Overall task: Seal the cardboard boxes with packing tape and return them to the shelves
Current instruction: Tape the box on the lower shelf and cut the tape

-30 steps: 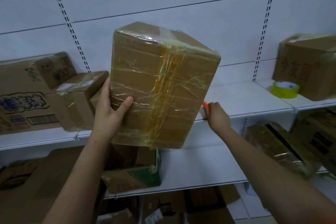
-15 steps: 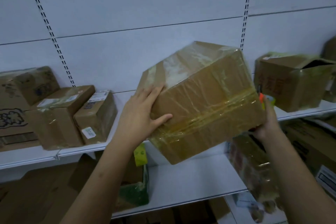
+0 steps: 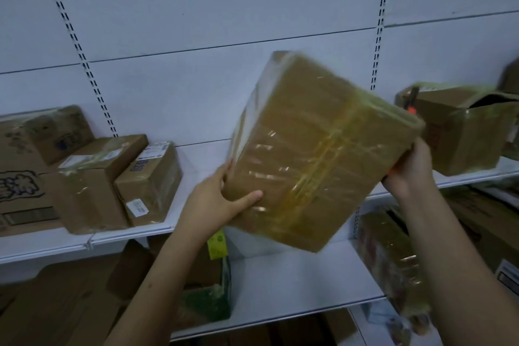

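A brown cardboard box [image 3: 317,154], wrapped in clear and yellowish tape, hangs tilted in the air in front of the upper white shelf [image 3: 196,222]. My left hand [image 3: 219,202] grips its lower left edge, thumb across the front face and fingers behind. My right hand [image 3: 410,168] grips its right corner. A small orange piece of a tool [image 3: 389,172] shows at that palm; the rest of it is hidden behind the box.
Taped boxes [image 3: 92,180] stand on the upper shelf at the left. An open-topped box [image 3: 466,132] sits on it at the right. On the lower shelf [image 3: 292,289] are a green-printed box [image 3: 205,300] and a wrapped box [image 3: 393,264].
The box has swung right and turned from upright to tilted. My right hand left the shelf edge and took hold of the box's right corner. The view shifted right.
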{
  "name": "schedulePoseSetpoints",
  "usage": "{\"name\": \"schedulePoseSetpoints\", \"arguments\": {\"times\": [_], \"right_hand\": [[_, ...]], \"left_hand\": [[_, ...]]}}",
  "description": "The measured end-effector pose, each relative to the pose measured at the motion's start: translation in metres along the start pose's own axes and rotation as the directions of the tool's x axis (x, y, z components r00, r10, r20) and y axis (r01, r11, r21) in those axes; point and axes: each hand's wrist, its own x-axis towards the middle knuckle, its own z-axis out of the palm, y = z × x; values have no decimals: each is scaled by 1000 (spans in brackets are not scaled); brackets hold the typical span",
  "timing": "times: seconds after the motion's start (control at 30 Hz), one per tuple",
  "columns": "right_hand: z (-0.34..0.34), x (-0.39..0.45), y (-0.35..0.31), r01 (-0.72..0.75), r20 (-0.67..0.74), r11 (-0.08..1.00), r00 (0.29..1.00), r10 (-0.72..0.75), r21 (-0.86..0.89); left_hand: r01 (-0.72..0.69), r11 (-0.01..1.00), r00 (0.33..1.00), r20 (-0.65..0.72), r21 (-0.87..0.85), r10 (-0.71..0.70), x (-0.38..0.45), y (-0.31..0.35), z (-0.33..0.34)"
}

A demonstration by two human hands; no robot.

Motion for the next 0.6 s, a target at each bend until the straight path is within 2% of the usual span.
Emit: {"name": "schedulePoseSetpoints", "arguments": {"times": [0.07,0.1,0.13,0.17,0.2,0.23,0.27,0.33,0.37,0.43,0.47,0.5,0.53,0.6], "right_hand": [[45,0,-3,94,135,981,988,-71,-172],[63,5,-1,172,193,919,975,-108,-354],[77,10,3,270,259,802,954,-149,-533],[83,18,10,358,295,635,933,-208,-685],[82,25,17,388,288,434,916,-280,-813],[76,30,27,309,218,266,921,-322,-913],[66,33,38,179,112,184,939,-325,-966],[36,39,65,-58,-115,209,956,-270,-976],[25,40,76,-137,-203,272,952,-229,-952],[9,47,96,-220,-295,465,951,-95,-858],[5,50,104,-251,-314,572,949,-12,-781],[7,50,110,-262,-313,656,949,42,-707],[10,51,114,-232,-299,705,954,30,-670],[18,53,118,-154,-285,695,956,-76,-703]], "left_hand": [[150,985,936,334,-89,-112,-4,-14,2],[265,928,909,389,-261,-150,-7,-21,3],[352,821,911,365,-451,-190,-8,-30,4],[355,713,933,278,-604,-229,-9,-37,1],[276,677,958,143,-682,-247,-10,-42,-3],[183,714,968,-3,-676,-251,-10,-48,-8],[89,784,965,-142,-615,-221,-10,-51,-15],[-101,897,933,-353,-431,-64,-8,-53,-33],[-194,917,913,-406,-349,39,-7,-50,-43],[-333,927,889,-387,-175,246,-2,-31,-58],[-356,932,885,-345,-70,312,0,-21,-61],[-342,939,891,-312,15,330,3,-10,-63],[-302,951,900,-311,60,305,5,-2,-65],[-227,973,909,-348,45,228,10,4,-66]]}}
